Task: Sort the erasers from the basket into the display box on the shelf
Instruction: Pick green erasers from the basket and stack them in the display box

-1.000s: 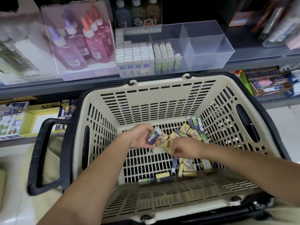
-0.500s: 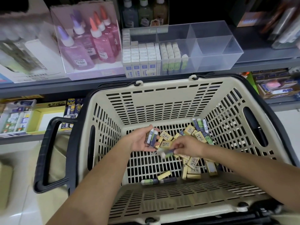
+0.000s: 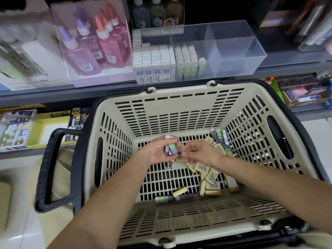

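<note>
Display box (image 3: 235,51) half stocked; many erasers (image 3: 212,175) lie along the basket's (image 3: 179,95) right side; left hand (image 3: 159,152) grips a few, right hand (image 3: 196,153) curled, hold indiscernible.

basket (image 3: 179,105) 1 | display box (image 3: 235,51) 1 | erasers (image 3: 212,175) many | hands 2 (left hand (image 3: 159,156), right hand (image 3: 198,154))

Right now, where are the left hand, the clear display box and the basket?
left hand (image 3: 156,154): head view, on the palm; its fingers hold erasers (image 3: 171,149).
display box (image 3: 235,66): head view, on the clear front wall of its empty right compartment.
basket (image 3: 179,114): head view, on the slotted far wall.
</note>
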Motion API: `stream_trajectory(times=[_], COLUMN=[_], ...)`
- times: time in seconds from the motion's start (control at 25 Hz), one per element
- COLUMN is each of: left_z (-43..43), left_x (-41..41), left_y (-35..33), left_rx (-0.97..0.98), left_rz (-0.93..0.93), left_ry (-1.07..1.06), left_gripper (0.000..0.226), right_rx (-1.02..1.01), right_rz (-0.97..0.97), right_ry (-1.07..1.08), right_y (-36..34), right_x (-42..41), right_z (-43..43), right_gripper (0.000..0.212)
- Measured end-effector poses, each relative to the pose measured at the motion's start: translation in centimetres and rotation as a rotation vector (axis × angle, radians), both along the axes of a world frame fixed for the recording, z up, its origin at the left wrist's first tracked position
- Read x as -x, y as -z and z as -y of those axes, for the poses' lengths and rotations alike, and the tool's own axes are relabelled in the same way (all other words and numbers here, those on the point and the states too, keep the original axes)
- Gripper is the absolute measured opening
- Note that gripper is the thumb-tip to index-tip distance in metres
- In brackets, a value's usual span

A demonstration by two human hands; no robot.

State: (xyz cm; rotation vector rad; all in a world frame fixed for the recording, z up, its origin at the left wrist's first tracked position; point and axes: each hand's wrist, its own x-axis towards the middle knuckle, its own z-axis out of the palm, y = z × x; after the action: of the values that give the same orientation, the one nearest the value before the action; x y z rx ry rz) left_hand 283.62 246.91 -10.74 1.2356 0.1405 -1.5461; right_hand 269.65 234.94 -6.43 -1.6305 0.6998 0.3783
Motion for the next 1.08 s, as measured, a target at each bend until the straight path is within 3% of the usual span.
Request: stream_trajectory(times=[0.16,0.28,0.36,0.44,0.56,0.76,0.84,1.0,1.08], left_z=[-1.5,-1.4,-1.1,-0.9,-1.0,-1.1,-1.0,-1.1,-1.1], left_x=[-0.9,-0.9,-0.6,-0.5,-0.5,-0.4,-0.4,-0.5,-0.5], left_y=[0.5,0.2,0.0,-0.2,-0.2,-0.7,-1.0,-1.3,-1.4], left_rx=[-0.149,-0.162,-0.149,-0.144,-0.145,-0.132,-0.126,-0.116,-0.117], left_rz=[0.087,0.103,0.096,0.098,0.112,0.116,0.119,0.113,0.113], left_ry=[0.041,0.069,0.085,0.083,0.075,0.071,0.062,0.044,0.041], left_gripper=[0.014,0.014,0.013,0.012,0.014,0.014,0.014,0.014,0.014], right_rx=[0.295,0.552,0.583,0.552,0.730,0.630,0.656,0.448,0.414], right_rz=[-0.188,-0.146,-0.093,-0.092,-0.051,-0.047,-0.023,-0.036,-0.008], right_ry=[-0.692,-1.041,-1.033,-0.872,-0.732,-1.144,-1.189,-0.871,-0.819], right_y=[2.3,3.8,4.2,3.9,3.3,3.7,3.8,3.6,3.5], right_x=[1.8,2.5,2.6,2.3,2.1,3.5,3.3,1.8,0.7], right_z=[-1.3,-2.6,-3.0,-2.6,-1.3,-3.7,-3.9,-3.3,-4.6], right_gripper=[0.028,0.036,0.030,0.025,0.026,0.023,0.023,0.022,0.022])
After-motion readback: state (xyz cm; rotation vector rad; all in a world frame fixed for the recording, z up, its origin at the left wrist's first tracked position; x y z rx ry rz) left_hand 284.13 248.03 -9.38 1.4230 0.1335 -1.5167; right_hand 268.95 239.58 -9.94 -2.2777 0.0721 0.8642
